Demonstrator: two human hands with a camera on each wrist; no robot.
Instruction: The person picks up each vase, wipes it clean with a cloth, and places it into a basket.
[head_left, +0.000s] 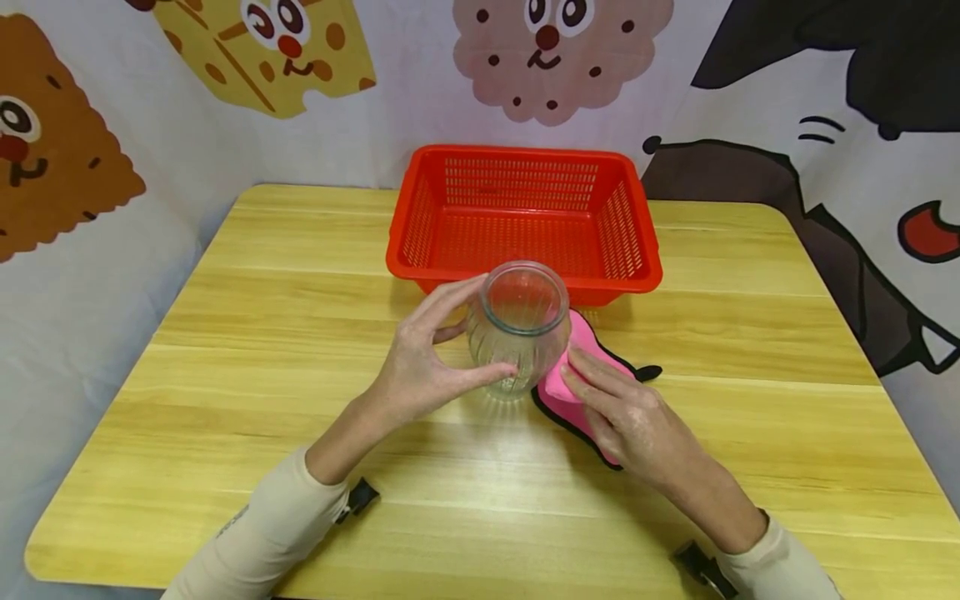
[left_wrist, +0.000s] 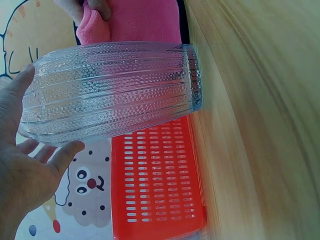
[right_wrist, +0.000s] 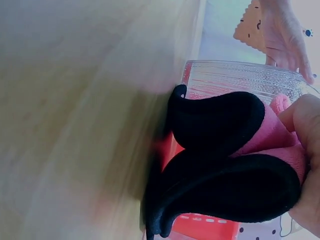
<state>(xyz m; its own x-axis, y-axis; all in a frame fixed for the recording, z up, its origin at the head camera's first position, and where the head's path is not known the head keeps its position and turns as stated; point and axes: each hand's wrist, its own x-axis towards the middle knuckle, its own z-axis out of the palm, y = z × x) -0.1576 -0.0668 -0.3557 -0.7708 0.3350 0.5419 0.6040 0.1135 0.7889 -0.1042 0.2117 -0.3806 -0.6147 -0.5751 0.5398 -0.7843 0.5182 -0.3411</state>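
Note:
A clear ribbed glass vase (head_left: 517, 346) stands upright on the table, its round mouth facing up. My left hand (head_left: 427, 350) holds it from the left, with the thumb at the near side and the fingers at the far side. In the left wrist view, the vase's (left_wrist: 110, 95) dotted, ribbed wall shows in full. On the other side, my right hand (head_left: 630, 417) grips a bunched pink cloth (head_left: 566, 412) with black edging, right at the vase's wall. The cloth's folded black underside (right_wrist: 215, 120) fills the middle of the right wrist view, hanging below the fingers.
A red plastic basket (head_left: 420, 273) with slotted walls stands just behind the vase. The light wooden table (head_left: 247, 333) stretches out on both sides. Behind it hangs a backdrop (head_left: 405, 83) printed with cartoon snacks. Black straps (head_left: 360, 497) sit at both wrists.

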